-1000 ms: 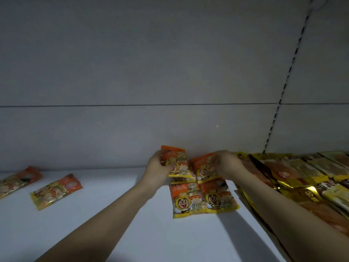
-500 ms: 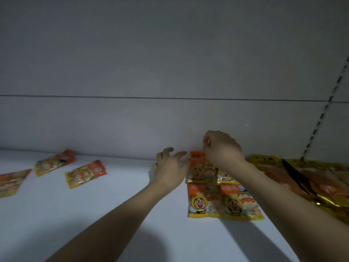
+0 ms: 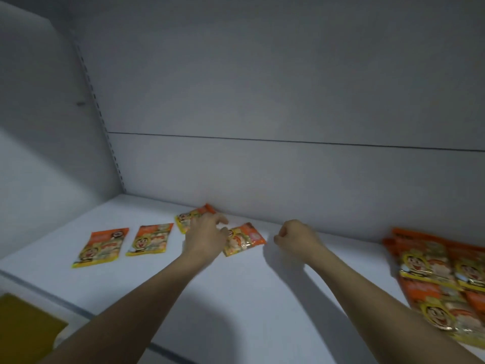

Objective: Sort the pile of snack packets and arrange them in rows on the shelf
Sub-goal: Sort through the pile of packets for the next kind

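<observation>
Several orange-and-yellow snack packets lie loose on the white shelf (image 3: pixel 236 298). Two lie side by side at the left, one (image 3: pixel 101 246) and another (image 3: pixel 150 239). A third packet (image 3: pixel 193 216) lies tilted by the back wall. A fourth packet (image 3: pixel 245 239) lies tilted beside it. My left hand (image 3: pixel 206 237) rests between these two, its fingers spread over the edges of both. My right hand (image 3: pixel 296 236) hovers to the right of the fourth packet with fingers curled, holding nothing. Arranged orange packets (image 3: pixel 433 269) lie in rows at the far right.
The grey back wall (image 3: pixel 262 166) and a slotted upright (image 3: pixel 105 122) at the left corner bound the shelf. The shelf's front edge (image 3: pixel 78 310) runs across the lower left, with a yellow surface (image 3: pixel 23 329) below it.
The view has swung left, away from the arranged rows. Both hands have left those packets and moved left to the loose ones; my left hand now lies over two of them.
</observation>
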Action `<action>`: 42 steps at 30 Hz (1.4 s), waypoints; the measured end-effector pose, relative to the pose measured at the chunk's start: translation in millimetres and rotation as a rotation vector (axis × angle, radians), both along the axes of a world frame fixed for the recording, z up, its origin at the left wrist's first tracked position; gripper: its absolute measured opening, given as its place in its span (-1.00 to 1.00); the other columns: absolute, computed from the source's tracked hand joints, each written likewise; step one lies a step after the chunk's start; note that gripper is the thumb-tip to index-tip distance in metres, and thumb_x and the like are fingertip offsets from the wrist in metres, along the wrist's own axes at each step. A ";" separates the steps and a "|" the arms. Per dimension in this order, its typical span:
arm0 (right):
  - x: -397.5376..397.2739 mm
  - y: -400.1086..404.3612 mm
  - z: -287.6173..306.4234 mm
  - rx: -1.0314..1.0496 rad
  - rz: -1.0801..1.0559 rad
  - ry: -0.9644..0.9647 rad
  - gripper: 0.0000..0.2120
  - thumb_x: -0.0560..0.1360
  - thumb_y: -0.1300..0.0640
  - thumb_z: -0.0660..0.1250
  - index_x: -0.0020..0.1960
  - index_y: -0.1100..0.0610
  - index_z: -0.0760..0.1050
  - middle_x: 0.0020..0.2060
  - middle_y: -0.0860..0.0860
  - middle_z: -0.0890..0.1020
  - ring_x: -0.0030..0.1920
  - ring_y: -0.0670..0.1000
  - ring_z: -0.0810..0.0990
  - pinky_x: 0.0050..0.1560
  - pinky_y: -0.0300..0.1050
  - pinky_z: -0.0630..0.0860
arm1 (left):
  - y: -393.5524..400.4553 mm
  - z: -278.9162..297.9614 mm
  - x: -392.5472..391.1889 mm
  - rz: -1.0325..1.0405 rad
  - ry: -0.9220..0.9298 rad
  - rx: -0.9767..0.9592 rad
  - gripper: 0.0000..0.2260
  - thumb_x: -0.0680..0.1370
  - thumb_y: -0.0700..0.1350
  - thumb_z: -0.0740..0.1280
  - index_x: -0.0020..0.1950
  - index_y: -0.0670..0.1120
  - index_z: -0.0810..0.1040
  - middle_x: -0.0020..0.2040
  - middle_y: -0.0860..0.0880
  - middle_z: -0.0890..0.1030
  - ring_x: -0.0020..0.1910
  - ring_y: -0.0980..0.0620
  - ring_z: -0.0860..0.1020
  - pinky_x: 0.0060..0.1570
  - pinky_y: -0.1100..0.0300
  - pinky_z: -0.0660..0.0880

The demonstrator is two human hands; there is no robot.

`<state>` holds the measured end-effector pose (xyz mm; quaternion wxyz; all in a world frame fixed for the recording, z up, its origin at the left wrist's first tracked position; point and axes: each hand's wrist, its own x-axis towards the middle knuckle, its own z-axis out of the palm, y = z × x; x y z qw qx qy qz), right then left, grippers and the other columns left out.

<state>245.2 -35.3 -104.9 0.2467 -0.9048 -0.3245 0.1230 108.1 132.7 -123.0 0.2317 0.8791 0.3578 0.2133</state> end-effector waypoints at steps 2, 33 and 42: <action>-9.1 25.4 -7.6 0.009 -0.060 0.002 -0.70 0.54 -0.07 0.29 -0.23 0.13 0.40 -0.16 0.13 0.57 0.05 0.18 0.63 -0.17 -0.16 0.35 | 31.3 -3.5 -14.5 0.024 -0.019 0.016 -0.79 0.55 -0.14 0.30 0.12 0.03 0.65 0.16 -0.04 0.65 0.21 -0.12 0.55 0.20 0.02 0.47; -33.5 63.1 -39.5 1.023 -0.306 0.544 -0.67 0.54 0.29 0.39 0.26 0.12 0.43 0.12 0.06 0.65 0.02 0.10 0.70 -0.10 -0.02 0.67 | 76.4 1.4 5.5 -0.249 -0.498 -0.872 -0.58 0.51 -0.29 0.44 0.28 0.05 0.49 0.01 -0.11 0.70 -0.13 0.01 0.70 -0.21 0.24 0.56; -23.9 57.1 -35.1 1.071 -0.316 0.600 -0.73 0.56 0.29 0.36 0.24 0.19 0.47 0.07 0.10 0.69 -0.02 0.15 0.72 0.00 0.14 0.64 | 77.6 5.4 -0.4 -0.484 -0.437 -1.234 -0.61 0.57 -0.43 0.25 0.26 -0.04 0.57 0.10 -0.22 0.69 -0.05 -0.12 0.67 0.07 -0.01 0.54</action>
